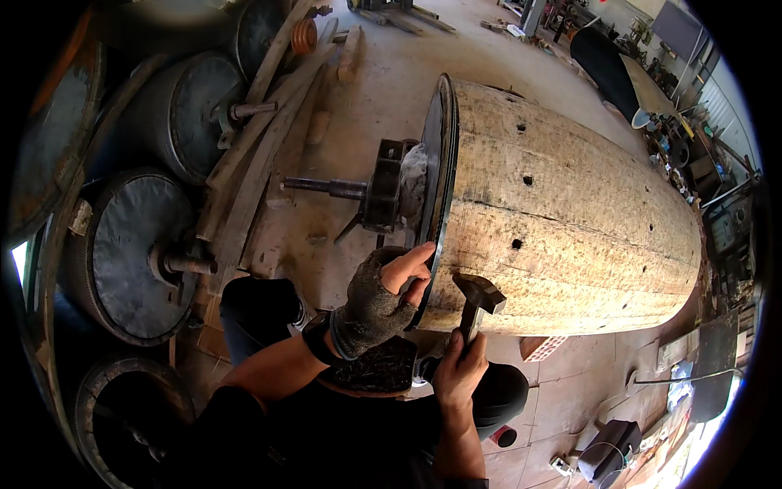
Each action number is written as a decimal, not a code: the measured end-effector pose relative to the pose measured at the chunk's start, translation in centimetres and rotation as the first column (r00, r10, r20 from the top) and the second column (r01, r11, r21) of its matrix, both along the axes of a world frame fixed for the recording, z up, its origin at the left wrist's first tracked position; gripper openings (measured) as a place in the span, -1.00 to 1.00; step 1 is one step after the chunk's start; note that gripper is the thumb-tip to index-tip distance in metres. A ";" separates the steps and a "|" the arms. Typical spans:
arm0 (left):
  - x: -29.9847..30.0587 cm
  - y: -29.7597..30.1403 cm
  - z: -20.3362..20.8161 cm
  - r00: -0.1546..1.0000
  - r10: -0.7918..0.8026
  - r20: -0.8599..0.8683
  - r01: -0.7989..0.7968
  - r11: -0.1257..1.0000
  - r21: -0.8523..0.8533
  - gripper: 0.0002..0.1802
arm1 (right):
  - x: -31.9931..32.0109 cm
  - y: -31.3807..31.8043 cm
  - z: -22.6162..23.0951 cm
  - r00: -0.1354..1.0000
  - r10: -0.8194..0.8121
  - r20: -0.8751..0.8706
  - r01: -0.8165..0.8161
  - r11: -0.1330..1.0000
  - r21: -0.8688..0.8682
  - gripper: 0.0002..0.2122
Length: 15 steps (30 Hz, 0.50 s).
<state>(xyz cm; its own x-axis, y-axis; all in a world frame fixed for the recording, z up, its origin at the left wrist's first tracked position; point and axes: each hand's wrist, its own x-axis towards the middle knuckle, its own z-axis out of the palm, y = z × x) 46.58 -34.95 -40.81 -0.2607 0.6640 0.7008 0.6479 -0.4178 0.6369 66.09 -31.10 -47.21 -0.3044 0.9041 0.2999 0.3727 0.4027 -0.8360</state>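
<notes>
A large barrel-shaped wooden drum point(562, 204) lies on its side before me, its pale staves dotted with small dark holes. A dark metal rim point(444, 175) rings its left end, where a shaft point(326, 187) sticks out through a bearing block point(383, 187). My left hand point(383, 297), in a grey fingerless glove, is at the lower part of this rim. Its index finger reaches toward the edge while the other fingers curl in; anything pinched there is hidden. My right hand point(460, 371), bare, is closed around the handle of a hammer point(481, 295), whose head is close to the staves.
Several dark drums with shafts, such as this one point(138, 257), crowd the left side. Long wooden planks point(265, 155) lie beside them. A perforated brick point(543, 349) is under the wooden drum. A dark box point(609, 452) stands at the lower right, with clutter along the right wall.
</notes>
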 end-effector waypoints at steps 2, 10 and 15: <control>0.0 0.0 -0.1 0.997 -0.049 0.060 0.052 0.997 -0.055 -0.36 | 0.0 0.1 0.0 1.000 0.014 -0.017 -0.013 0.999 0.042 -0.82; -0.2 0.7 2.8 0.981 0.030 -0.194 -0.054 0.991 -0.123 -0.21 | 0.2 0.1 0.2 0.999 0.031 -0.014 -0.031 0.999 0.041 -0.82; 0.8 0.9 3.2 0.985 0.077 -0.156 -0.113 0.966 -0.234 -0.18 | 0.1 -0.2 0.6 0.999 0.028 0.022 -0.029 0.999 0.027 -0.80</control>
